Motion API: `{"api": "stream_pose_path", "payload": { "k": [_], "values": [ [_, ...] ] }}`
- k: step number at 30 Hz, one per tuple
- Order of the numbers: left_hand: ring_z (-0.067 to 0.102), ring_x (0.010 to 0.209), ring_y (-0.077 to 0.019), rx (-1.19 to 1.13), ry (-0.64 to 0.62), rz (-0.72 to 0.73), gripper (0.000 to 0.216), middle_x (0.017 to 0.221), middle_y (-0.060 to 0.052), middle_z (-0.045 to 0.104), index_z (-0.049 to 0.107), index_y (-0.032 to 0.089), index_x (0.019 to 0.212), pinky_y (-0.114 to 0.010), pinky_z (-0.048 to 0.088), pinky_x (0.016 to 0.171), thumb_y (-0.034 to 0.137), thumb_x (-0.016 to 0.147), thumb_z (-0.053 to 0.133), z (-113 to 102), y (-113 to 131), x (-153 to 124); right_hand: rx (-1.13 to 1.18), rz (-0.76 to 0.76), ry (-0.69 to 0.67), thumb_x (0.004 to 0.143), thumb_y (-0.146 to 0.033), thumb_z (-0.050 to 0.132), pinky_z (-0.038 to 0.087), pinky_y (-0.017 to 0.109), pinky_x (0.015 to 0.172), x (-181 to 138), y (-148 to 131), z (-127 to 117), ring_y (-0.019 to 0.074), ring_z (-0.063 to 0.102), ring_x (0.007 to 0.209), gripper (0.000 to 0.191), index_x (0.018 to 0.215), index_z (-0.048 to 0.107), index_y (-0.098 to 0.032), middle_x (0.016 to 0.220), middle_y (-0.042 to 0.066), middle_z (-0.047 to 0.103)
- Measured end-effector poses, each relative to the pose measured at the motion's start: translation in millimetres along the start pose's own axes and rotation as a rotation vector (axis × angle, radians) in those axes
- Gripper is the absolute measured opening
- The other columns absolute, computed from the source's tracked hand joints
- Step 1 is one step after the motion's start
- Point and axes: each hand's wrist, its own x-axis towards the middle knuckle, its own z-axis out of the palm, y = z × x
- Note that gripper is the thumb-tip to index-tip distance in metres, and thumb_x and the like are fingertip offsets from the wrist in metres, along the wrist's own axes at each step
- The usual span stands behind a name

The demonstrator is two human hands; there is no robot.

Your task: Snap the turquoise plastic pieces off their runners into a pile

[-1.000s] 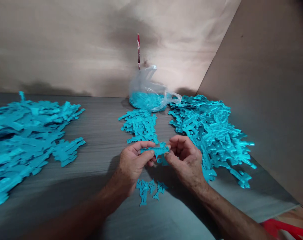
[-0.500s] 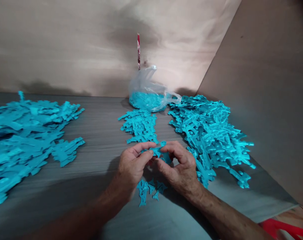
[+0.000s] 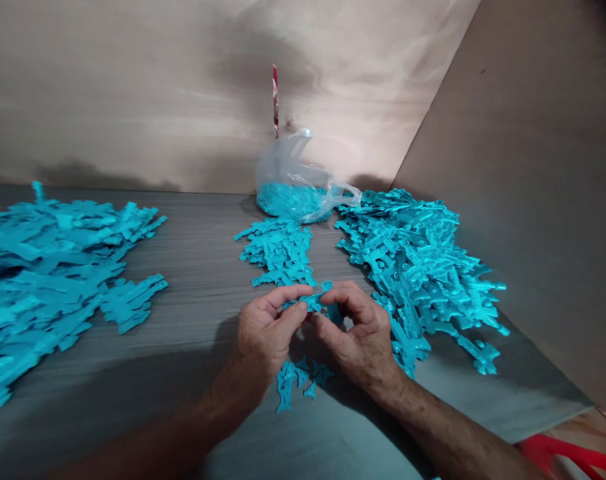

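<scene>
Your L hand (image 3: 267,327) pinches teal pc (image 3: 311,303) above mid-tabletop (image 3: 197,267), well fwd of back edge (image 3: 203,194); R hand (image 3: 360,327) fingertips at it, grip unclear. Best brace w/ L, work R gently.

A small turquoise piece (image 3: 311,304), thin and irregular in outline, with a matte look, is held up off the grey surface (image 3: 197,260), lying roughly crosswise, its length running from left to right and both ends partly covered. A rounded tab (image 3: 327,286) stands up at its upper right and a flatter turquoise part (image 3: 335,314) shows below that, though whether these belong to the same piece cannot be told. It sits over the middle of the surface, well forward of the back edge and well in from the right edge.
</scene>
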Motion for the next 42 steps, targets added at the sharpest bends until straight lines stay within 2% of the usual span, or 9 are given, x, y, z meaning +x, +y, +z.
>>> {"api": "stream_pose_path", "payload": {
  "k": [5, 14, 21, 31, 34, 39, 42],
  "values": [
    [0.053, 0.055, -0.0120, -0.014, 0.014, 0.003, 0.033, 0.058, 0.001, 0.064, 0.075, 0.015, 0.097, -0.021, 0.034, 0.049, 0.028, 0.067, 0.070, -0.3, -2.1, 1.8, -0.027, 0.009, -0.006, 0.077, -0.021, 0.070, 0.042, 0.025, 0.060, -1.7, 2.4, -0.4, 0.0121, 0.051, 0.063, 0.015, 0.087, 0.058, -0.022, 0.072, -0.004, 0.057],
    [0.056, 0.056, -0.0129, -0.070, 0.024, -0.043, 0.037, 0.060, 0.000, 0.067, 0.074, 0.014, 0.099, -0.022, 0.040, 0.052, 0.028, 0.065, 0.071, 1.0, 4.3, -0.3, -0.035, 0.006, -0.027, 0.074, -0.021, 0.071, 0.044, 0.028, 0.063, -0.1, 0.4, 1.5, 0.0138, 0.053, 0.066, 0.018, 0.085, 0.057, -0.022, 0.075, -0.002, 0.060],
    [0.053, 0.053, -0.0120, -0.088, 0.041, -0.042, 0.034, 0.057, 0.001, 0.063, 0.075, 0.014, 0.095, -0.022, 0.039, 0.051, 0.026, 0.063, 0.071, 2.1, 6.1, 0.2, -0.009, 0.014, -0.032, 0.075, -0.021, 0.072, 0.043, 0.026, 0.062, -0.4, 2.1, 2.2, 0.0127, 0.052, 0.066, 0.019, 0.087, 0.057, -0.022, 0.076, -0.003, 0.059],
    [0.055, 0.054, -0.0119, -0.068, 0.044, -0.033, 0.034, 0.057, 0.000, 0.065, 0.074, 0.013, 0.096, -0.022, 0.041, 0.054, 0.024, 0.065, 0.070, 1.9, 4.1, 3.5, 0.080, 0.201, -0.024, 0.071, -0.025, 0.072, 0.038, 0.022, 0.048, 0.1, -6.4, 3.4, 0.0092, 0.044, 0.052, 0.019, 0.083, 0.058, -0.021, 0.065, -0.006, 0.053],
    [0.057, 0.054, -0.0126, -0.039, 0.056, -0.028, 0.032, 0.058, -0.001, 0.067, 0.072, 0.012, 0.095, -0.022, 0.041, 0.052, 0.024, 0.065, 0.069, -0.7, 1.8, 8.5, 0.106, 0.219, -0.011, 0.071, -0.022, 0.068, 0.040, 0.023, 0.051, 2.0, -5.7, 2.5, 0.0103, 0.047, 0.054, 0.015, 0.082, 0.058, -0.021, 0.066, -0.005, 0.055],
    [0.050, 0.046, -0.0101, 0.100, 0.117, 0.018, 0.030, 0.051, 0.005, 0.058, 0.072, 0.013, 0.093, -0.020, 0.034, 0.043, 0.025, 0.066, 0.070, -13.7, -1.7, 27.8, 0.113, 0.230, 0.047, 0.074, -0.024, 0.065, 0.045, 0.027, 0.060, 5.9, 4.0, -1.2, 0.0130, 0.052, 0.062, 0.010, 0.081, 0.059, -0.021, 0.071, -0.002, 0.057],
    [0.052, 0.048, -0.0098, 0.102, 0.155, 0.074, 0.031, 0.056, 0.004, 0.061, 0.071, 0.013, 0.092, -0.020, 0.034, 0.043, 0.025, 0.064, 0.074, -25.3, -0.9, 45.0, 0.123, 0.295, 0.048, 0.075, -0.024, 0.064, 0.042, 0.025, 0.055, 8.2, 9.9, -2.5, 0.0122, 0.050, 0.058, 0.012, 0.085, 0.058, -0.021, 0.068, -0.004, 0.056]
  ]
}}
